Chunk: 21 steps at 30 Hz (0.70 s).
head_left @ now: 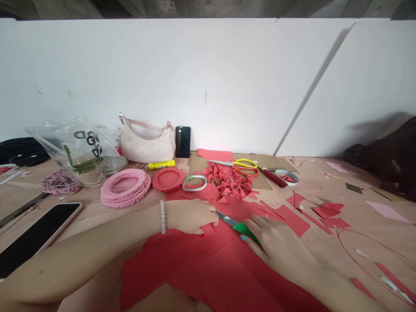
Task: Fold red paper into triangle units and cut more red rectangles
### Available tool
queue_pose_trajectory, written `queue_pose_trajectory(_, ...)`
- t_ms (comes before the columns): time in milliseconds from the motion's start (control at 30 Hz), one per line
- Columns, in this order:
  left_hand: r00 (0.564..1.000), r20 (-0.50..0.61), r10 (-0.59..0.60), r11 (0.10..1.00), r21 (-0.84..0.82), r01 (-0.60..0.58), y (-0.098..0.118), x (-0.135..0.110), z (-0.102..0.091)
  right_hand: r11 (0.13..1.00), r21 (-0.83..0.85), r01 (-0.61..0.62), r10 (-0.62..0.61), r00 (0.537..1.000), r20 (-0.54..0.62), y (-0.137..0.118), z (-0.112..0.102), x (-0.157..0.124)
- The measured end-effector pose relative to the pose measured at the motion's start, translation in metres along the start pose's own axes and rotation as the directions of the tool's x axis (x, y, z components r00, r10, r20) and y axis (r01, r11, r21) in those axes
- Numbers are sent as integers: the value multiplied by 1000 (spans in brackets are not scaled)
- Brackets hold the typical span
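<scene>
My left hand (pixel 191 215), with a beaded bracelet (pixel 163 216) at the wrist, rests on red paper (pixel 211 268), its fingers curled down against it. Just right of those fingers, my right hand (pixel 274 238) is closed around green-handled scissors (pixel 247 232). Their grey blades (pixel 225 217) point left toward my left fingertips and lie low over the red sheets. Part of the handle is hidden under my right fingers. Behind both hands sits a heap of small folded red paper triangles (pixel 229 184).
Pink scalloped paper rings (pixel 125 188), a red ring (pixel 168 179), a tape roll (pixel 194 183) and a glue stick (pixel 161 164) stand behind my left arm. Yellow-and-orange scissors (pixel 245 164) lie beyond the heap. A handbag (pixel 146 141) and phone (pixel 183 141) lean on the wall. Red scraps (pixel 328 210) lie right.
</scene>
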State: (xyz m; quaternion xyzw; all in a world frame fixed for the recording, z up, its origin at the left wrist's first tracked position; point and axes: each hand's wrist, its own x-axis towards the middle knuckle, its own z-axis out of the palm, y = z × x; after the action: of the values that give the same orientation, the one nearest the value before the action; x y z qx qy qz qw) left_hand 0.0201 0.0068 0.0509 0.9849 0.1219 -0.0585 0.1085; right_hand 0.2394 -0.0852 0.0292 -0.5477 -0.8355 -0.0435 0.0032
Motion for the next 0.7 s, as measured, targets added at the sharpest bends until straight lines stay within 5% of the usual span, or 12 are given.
queue_pose_trajectory(167,989,141,-54,998,-19,57,-2,15,-4,1000,8,8,-8,999,-39,0,2,-2)
queue_pose_trajectory(300,991,69,-111,988,-99,117,-8,5,-14,998,46,36,-28,985,-170,3,5,-3)
queue_pose_trajectory(433,977,-48,-210,958,-210,196,-14,-15,-37,964,260,45,29,962,-272,2,5,-3)
queue_pose_trajectory(567,927,-71,-368,699,-679,225,-11,-21,-44,747,665,-16,190,963,-190,-5,-10,9)
queue_pose_trajectory(700,916,-76,-395,548,-820,168,-7,-10,-19,504,863,-41,197,978,-68,-13,-22,36)
